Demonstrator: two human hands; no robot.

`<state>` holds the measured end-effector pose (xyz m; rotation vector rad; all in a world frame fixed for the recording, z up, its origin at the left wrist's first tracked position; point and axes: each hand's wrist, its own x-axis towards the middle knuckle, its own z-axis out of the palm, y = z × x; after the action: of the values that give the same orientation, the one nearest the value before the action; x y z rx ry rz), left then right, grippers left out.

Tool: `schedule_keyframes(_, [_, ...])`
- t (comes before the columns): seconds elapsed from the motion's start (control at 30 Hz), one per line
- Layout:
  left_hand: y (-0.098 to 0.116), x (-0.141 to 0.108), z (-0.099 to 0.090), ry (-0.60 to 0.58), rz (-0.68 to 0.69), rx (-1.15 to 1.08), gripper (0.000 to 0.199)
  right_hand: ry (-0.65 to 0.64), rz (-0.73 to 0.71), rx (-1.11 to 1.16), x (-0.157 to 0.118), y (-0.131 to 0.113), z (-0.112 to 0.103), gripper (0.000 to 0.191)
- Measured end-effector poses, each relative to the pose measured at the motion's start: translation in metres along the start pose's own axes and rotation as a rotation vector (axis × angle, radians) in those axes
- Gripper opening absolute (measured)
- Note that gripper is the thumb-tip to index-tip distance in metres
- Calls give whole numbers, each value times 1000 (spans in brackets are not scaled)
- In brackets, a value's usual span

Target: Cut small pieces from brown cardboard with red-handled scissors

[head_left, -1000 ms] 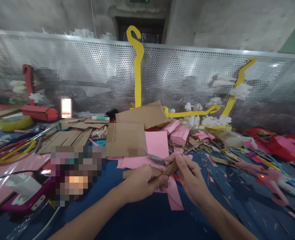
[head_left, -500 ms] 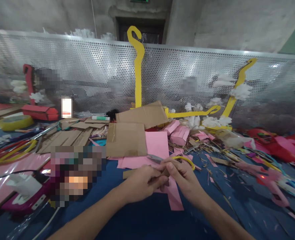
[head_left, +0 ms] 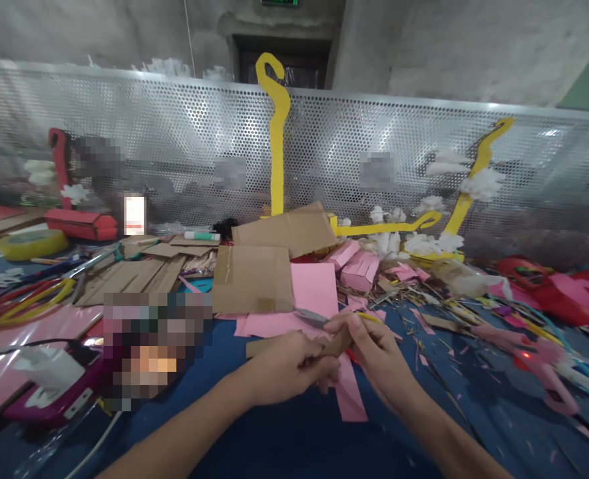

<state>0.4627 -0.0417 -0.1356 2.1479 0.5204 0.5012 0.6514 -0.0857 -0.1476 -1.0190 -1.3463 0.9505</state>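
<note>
A small cardboard strip [head_left: 337, 343] is held between my two hands above the blue table. My left hand [head_left: 287, 366] is closed on its left end, the fingers curled under it. With thumb and fingers, my right hand [head_left: 374, 349] pinches the other end. A pair of scissors [head_left: 313, 318] is also in my right hand, its blades pointing left past the fingers and a bit of yellow handle showing behind. Under the hands lies a pink paper strip [head_left: 351, 392]. Another cardboard strip [head_left: 259, 347] is partly hidden behind my left hand.
Cardboard pieces [head_left: 252, 279] and pink paper [head_left: 314, 287] lie just ahead. A pink glue gun [head_left: 534, 359] with a red light is at right. To the left are a purple power strip [head_left: 54, 392] and yellow tape [head_left: 30, 244]. A yellow hook-shaped cutout [head_left: 277, 146] stands behind.
My hands have drawn slightly apart and the right hand has turned, so more of the cardboard strip shows between them. Less of the scissors' yellow handle is visible.
</note>
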Motion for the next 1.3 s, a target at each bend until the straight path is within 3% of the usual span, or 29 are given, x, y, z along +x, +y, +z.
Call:
schedule_keyframes(0.33, [-10,-2,1,-27,-65,-3,43,-139,-36,-129,2,-6,-1,42])
schedule_keyframes(0.5, [-12,0,3,-27,-93,-68,45,-110,-97,-160,1,-9,-1,40])
schedule_keyframes(0.77, [-8,0,0,-35,-97,-112,55,46,18,47,1,-2,-3,39])
schedule_keyframes(1.0, [-10,-4,0,-64,-87,-107,55,-138,47,3,-1,0,-2,40])
schedule_keyframes(1.3, [-6,-3,-1,-26,-74,-23,53,-152,15,-32,-2,-7,2,42])
